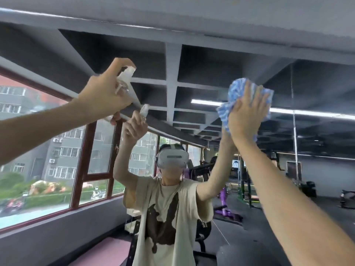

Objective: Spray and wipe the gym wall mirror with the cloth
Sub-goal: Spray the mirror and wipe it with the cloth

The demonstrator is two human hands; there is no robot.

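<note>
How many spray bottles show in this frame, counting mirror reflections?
2. The real spray bottle is gripped in the left hand, upper left; its reflection shows below-right of it in the mirror. None looks hidden.

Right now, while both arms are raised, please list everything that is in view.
clear plastic spray bottle: one, clear with white nozzle, upper left
blue-and-white checked cloth: one, blue and white, upper right, against the mirror
large wall mirror: one, reflective, straight ahead
red-brown framed window: one, red-brown, left side
purple gym machines: several, purple, reflected at centre right
pink mat-like surface: one, pink, bottom left
left hand: one, grips the bottle
right hand: one, flat on the cloth
</note>
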